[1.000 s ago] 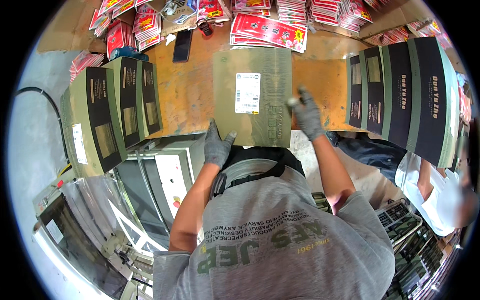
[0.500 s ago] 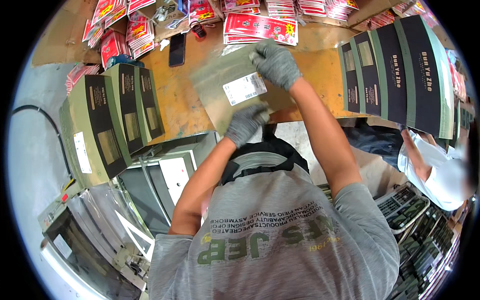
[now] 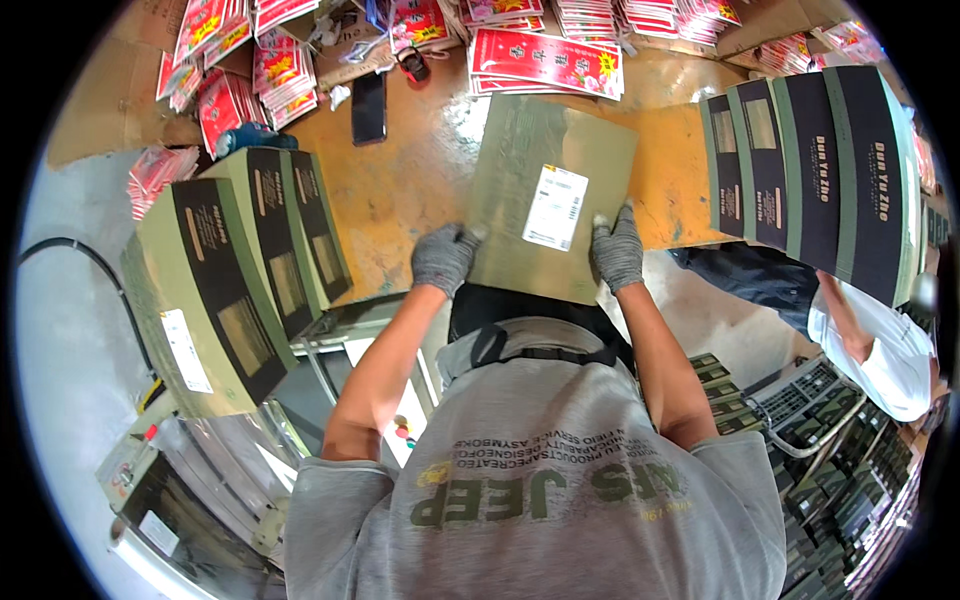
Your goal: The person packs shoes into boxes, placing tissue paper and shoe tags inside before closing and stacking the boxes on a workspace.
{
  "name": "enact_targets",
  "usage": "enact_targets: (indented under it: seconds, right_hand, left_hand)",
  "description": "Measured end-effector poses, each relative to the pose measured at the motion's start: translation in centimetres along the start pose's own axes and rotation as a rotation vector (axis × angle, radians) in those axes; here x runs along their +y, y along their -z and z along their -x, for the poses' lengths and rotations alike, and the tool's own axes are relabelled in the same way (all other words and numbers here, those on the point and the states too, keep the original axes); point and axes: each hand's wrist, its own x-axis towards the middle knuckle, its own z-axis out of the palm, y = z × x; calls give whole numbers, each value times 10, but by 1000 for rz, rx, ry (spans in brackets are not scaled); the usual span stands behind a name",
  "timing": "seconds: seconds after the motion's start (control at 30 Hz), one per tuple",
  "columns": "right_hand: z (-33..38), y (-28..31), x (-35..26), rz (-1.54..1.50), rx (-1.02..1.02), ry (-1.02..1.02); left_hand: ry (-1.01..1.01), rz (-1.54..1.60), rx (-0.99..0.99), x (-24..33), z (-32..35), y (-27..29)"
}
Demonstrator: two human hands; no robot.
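Note:
An olive-green box (image 3: 505, 200) lies in front of me with its near end over the table's front edge. A white printed label (image 3: 556, 208) is stuck on its upper face. My left hand (image 3: 445, 258), in a grey knit glove, grips the box's left side near the front corner. On the opposite side my right hand (image 3: 617, 252), gloved alike, holds the right edge beside the label. Both thumbs rest at the upper edges, while the other fingers are partly hidden along the sides.
Green-and-black boxes stand in rows on the left (image 3: 225, 290) and right (image 3: 850, 170) of the orange-brown table (image 3: 385, 215). Red printed packets (image 3: 545, 60) are stacked along the back, near a dark phone (image 3: 369, 108). A co-worker (image 3: 870, 340) is at the right, beside a wire cart (image 3: 800, 400).
The box has turned more upright in view and is steadier. My left hand moved to its left side, and my right hand came down from the far edge to its right side.

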Motion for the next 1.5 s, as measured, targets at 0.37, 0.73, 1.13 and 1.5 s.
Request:
enact_targets:
  seconds: [0.37, 0.73, 1.13, 1.5]
  right_hand:
    - [3, -14, -3, 89, 231, -28]
    - [22, 9, -54, 107, 427, 529]
    - [-21, 66, -176, 258, 193, 93]
    - [52, 44, -138, 285, -27, 585]
  left_hand:
    - [-198, 436, 910, 19, -259, 97]
    - [-79, 1293, 24, 56, -107, 72]
    - [207, 1720, -547, 75, 19, -9]
    - [64, 1546, -526, 82, 26, -7]
